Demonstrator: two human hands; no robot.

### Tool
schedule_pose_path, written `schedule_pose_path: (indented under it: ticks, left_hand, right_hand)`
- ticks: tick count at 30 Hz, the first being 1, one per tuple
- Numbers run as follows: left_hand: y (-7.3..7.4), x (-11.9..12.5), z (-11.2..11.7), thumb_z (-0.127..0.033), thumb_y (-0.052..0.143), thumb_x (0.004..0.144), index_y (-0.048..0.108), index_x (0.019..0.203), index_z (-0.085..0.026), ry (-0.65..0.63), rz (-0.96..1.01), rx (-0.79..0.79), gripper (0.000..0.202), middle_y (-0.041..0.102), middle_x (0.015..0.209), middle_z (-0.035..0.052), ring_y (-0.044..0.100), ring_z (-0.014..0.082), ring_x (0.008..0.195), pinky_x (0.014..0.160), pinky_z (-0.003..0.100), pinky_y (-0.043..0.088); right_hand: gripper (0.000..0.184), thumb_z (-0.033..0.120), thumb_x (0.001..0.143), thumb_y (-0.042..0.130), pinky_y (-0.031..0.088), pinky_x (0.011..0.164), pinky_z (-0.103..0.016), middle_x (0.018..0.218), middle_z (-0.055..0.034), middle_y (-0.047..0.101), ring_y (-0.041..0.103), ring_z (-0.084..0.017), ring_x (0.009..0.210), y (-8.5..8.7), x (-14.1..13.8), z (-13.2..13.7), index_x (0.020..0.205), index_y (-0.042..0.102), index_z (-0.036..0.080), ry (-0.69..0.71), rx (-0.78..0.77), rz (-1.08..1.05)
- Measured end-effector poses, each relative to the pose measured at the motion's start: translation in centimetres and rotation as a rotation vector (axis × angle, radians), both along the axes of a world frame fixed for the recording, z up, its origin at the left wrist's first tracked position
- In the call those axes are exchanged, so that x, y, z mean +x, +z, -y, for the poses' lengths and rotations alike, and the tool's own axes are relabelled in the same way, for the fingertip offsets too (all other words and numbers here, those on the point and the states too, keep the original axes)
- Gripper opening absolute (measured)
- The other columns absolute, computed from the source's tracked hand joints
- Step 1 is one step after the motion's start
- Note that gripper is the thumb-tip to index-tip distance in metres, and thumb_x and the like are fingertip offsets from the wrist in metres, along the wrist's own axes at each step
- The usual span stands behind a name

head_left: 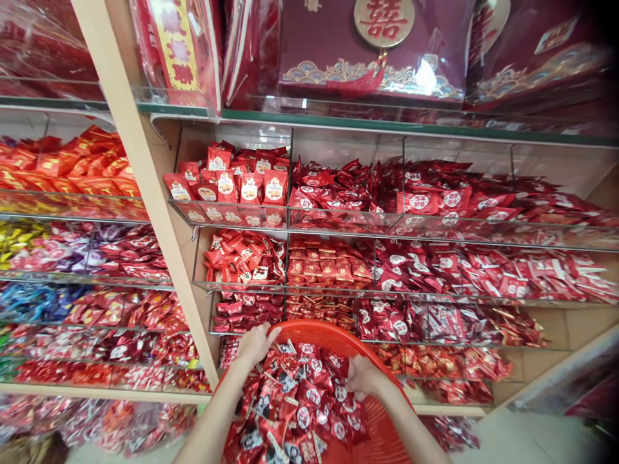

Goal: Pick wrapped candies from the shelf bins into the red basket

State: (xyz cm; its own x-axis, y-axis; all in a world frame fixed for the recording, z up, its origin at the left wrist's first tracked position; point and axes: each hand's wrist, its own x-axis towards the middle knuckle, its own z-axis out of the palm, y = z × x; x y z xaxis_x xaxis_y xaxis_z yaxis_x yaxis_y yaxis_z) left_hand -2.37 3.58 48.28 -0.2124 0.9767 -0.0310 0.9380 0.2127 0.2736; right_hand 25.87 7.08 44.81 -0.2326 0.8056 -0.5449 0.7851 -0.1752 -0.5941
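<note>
A red plastic basket point(387, 425) full of small wrapped candies point(300, 406) sits right in front of me, below the shelves. At its far left rim is my left hand point(255, 343), fingers closed on the edge. My right hand point(363, 377) is inside the basket on the right, its fingers curled at a red candy packet point(341, 391) with a white round label. Many packets there look alike, and others show black-and-white pictures. My right fingertips are partly hidden among the candies.
Glass-fronted shelves point(333, 222) hold rows of red candy packets ahead. A wooden upright point(145, 193) parts them from colourful candies point(62, 241) on the left. Dark red gift bags point(329, 58) stand on the glass shelf above. Bagged candies point(120, 422) lie low at left.
</note>
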Motion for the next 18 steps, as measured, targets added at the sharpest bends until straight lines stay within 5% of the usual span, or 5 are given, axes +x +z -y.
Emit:
schedule_pose_path:
  ticks: [5, 9, 13, 18]
  left_hand:
    - [-0.1, -0.1, -0.2, -0.062, 0.021, 0.083, 0.057, 0.094, -0.020, -0.003, 0.042, -0.012, 0.056, 0.068, 0.092, 0.0094, 0.063, 0.0220, 0.090, 0.069, 0.026, 0.042]
    - [-0.4, -0.4, -0.2, -0.060, 0.022, 0.083, 0.057, 0.093, -0.021, 0.002, 0.075, -0.006, 0.054, 0.068, 0.091, 0.0088, 0.063, 0.0210, 0.090, 0.070, 0.026, 0.041]
    - [-1.0, -0.7, -0.4, -0.057, 0.022, 0.084, 0.057, 0.093, -0.021, -0.015, 0.103, 0.020, 0.051, 0.069, 0.091, 0.0084, 0.063, 0.0207, 0.089, 0.070, 0.026, 0.042]
    - [-1.4, -0.9, -0.4, -0.057, 0.023, 0.084, 0.058, 0.095, -0.021, -0.004, 0.151, 0.028, 0.051, 0.068, 0.094, 0.0088, 0.062, 0.0217, 0.094, 0.074, 0.027, 0.043]
  right_hand:
    - [0.028, 0.009, 0.058, 0.061, 0.036, 0.036, -0.020, 0.039, 0.0086, 0.043, 0.055, -0.014, 0.040, 2.3, 0.2, 0.5, 0.058, 0.036, 0.021, 0.072, 0.148, 0.101]
    - [0.019, 0.014, 0.061, 0.059, 0.036, 0.042, -0.021, 0.044, 0.0051, 0.048, 0.056, -0.013, 0.047, 6.2, 0.6, 0.6, 0.058, 0.041, 0.019, 0.161, 0.300, 0.138]
    - [0.016, 0.023, 0.062, 0.063, 0.039, 0.052, -0.020, 0.065, 0.0009, 0.060, 0.056, -0.012, 0.062, 12.9, 1.5, 0.9, 0.074, 0.054, 0.016, 0.334, 0.458, 0.003]
    - [0.024, 0.037, 0.075, 0.055, 0.043, 0.058, -0.021, 0.075, -0.0025, 0.063, 0.057, -0.012, 0.067, 24.5, 1.8, 1.2, 0.088, 0.056, 0.016, 0.465, 0.562, -0.228]
